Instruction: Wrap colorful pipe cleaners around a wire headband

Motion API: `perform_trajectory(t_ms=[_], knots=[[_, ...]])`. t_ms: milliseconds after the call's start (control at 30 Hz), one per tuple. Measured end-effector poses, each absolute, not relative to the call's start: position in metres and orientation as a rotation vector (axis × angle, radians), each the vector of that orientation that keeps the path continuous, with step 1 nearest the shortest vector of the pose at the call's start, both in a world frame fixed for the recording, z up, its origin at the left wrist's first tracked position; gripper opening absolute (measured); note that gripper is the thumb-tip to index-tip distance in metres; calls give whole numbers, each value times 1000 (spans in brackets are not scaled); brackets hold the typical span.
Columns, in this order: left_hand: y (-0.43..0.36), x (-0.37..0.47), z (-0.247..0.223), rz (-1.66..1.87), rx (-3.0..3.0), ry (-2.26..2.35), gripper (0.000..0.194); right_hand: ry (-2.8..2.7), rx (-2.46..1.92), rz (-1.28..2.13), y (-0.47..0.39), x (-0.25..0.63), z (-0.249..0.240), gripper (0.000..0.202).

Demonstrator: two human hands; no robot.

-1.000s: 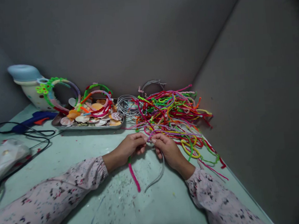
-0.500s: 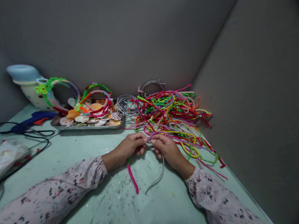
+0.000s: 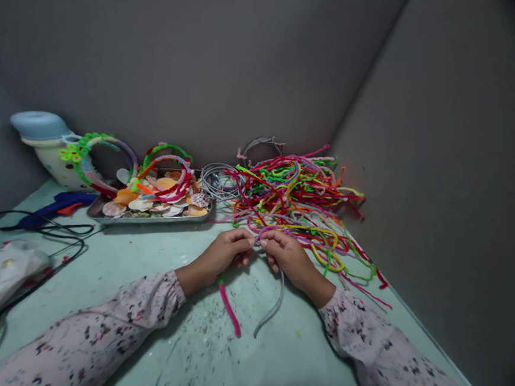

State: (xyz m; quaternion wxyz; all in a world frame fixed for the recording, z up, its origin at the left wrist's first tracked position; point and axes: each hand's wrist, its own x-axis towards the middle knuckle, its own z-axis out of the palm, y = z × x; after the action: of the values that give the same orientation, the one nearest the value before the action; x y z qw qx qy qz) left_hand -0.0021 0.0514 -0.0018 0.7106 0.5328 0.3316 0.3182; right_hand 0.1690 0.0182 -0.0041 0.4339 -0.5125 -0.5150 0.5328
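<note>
My left hand (image 3: 233, 248) is closed in a pinch on a wire, most of which its fingers hide. A wrapped end (image 3: 229, 308) in pink and green pipe cleaner hangs below that hand. The wire's bare grey end (image 3: 273, 313) curves down below my right hand (image 3: 285, 251). Close beside the left fingertips, my right hand pinches a purple pipe cleaner (image 3: 263, 232) against the wire. Behind the right hand, loose pipe cleaners (image 3: 327, 233) lie on the table.
A metal tray (image 3: 161, 221) of seashells stands at the back, with colourful wrapped hoops (image 3: 172, 158) on it. Coiled grey wire (image 3: 221, 181) sits beside a tangled pipe-cleaner heap (image 3: 301, 180). At left are a blue-lidded container (image 3: 51, 147), a black cable (image 3: 71, 231) and a glue gun (image 3: 51, 209).
Both hands stay almost in place, fingertips together. The hanging pink end and the bare grey wire end have shifted slightly down and to the right.
</note>
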Motion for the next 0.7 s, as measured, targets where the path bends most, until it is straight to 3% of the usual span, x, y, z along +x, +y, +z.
perform_trajectory(t_ms=[700], knots=[[52, -4, -6, 710, 1308, 768, 16, -1312, -1246, 1334, 18, 168, -3, 22]])
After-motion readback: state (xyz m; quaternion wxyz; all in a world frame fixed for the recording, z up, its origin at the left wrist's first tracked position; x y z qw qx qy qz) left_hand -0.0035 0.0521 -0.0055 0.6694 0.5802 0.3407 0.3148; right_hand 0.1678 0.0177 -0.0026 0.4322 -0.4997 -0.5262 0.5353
